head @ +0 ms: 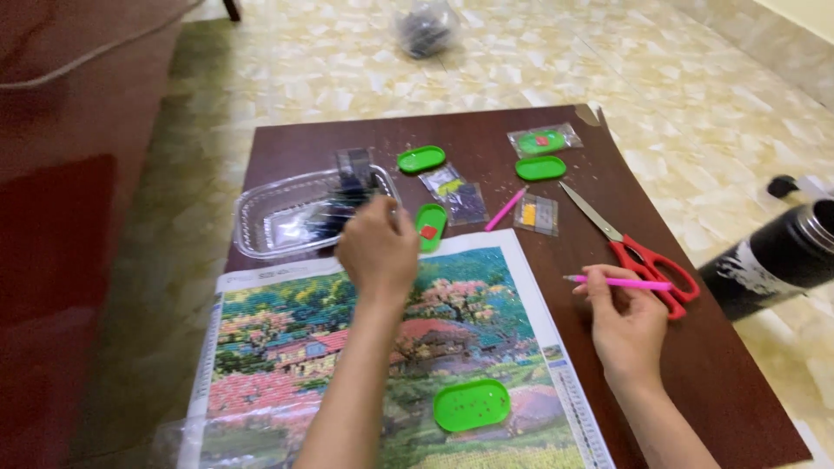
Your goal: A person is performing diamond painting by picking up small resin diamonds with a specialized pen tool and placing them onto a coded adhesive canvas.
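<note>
My left hand [378, 252] reaches forward to the clear plastic container [261, 227] and its fingers close on small dark bead packets [352, 187] at the container's right end. Resting on the brown table, my right hand [627, 317] holds a pink pen-shaped tool [621, 281] that points left. A colourful landscape canvas [287, 347] lies flat below both hands. On it sits a green oval tray [472, 405] with a few beads. Another green tray [431, 226] with a red square inside lies just right of my left hand.
Red-handled scissors [638, 252] lie right of the pen. Two more green trays [421, 159] [540, 168], several small bead bags [536, 214] and a second pink pen [506, 208] sit at the far side of the brown table [695, 365]. A black flask [773, 259] lies off the right edge.
</note>
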